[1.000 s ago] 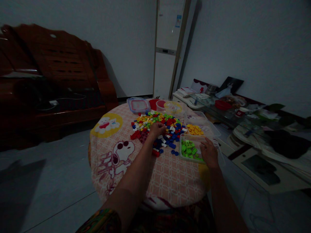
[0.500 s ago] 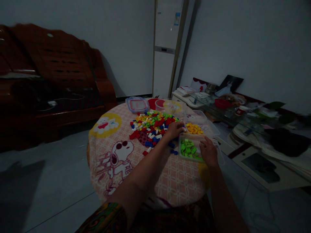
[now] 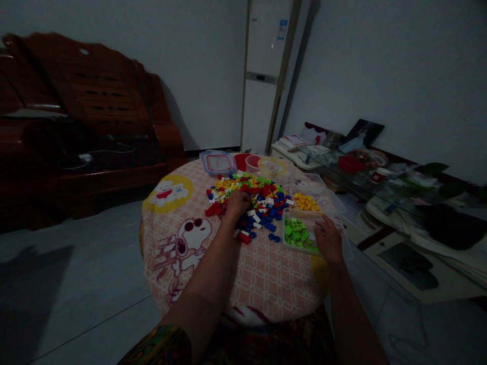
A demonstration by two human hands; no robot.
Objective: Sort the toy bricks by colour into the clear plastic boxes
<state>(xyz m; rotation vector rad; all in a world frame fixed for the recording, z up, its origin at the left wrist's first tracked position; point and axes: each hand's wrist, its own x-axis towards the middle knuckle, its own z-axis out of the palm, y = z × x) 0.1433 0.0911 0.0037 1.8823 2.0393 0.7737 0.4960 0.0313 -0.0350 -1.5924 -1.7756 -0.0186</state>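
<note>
A heap of mixed toy building bricks (image 3: 262, 205) in red, blue, white, yellow and green covers the middle of the round table. My left hand (image 3: 238, 204) is in the left part of this heap, fingers curled together and pointing right; whatever lies between the fingertips is too small to make out. To the right stands a clear plastic container (image 3: 301, 249) holding green bricks (image 3: 297, 232). My right hand (image 3: 329, 239) is at the container's right side, its bent fingers closed over the rim. Just behind, yellow bricks (image 3: 306, 202) lie in another clear container.
A patterned cloth (image 3: 270, 284) covers the table. At its far edge are a lidded box (image 3: 217, 163), a red dish (image 3: 240, 161) and clear tubs (image 3: 252, 163). A cluttered glass-topped cabinet (image 3: 342, 170) stands right, a wooden sofa (image 3: 110, 106) left.
My left hand has moved left across the heap, away from the yellow bricks and the container's edge. My right hand stays by the green-brick container. The view has shifted slightly.
</note>
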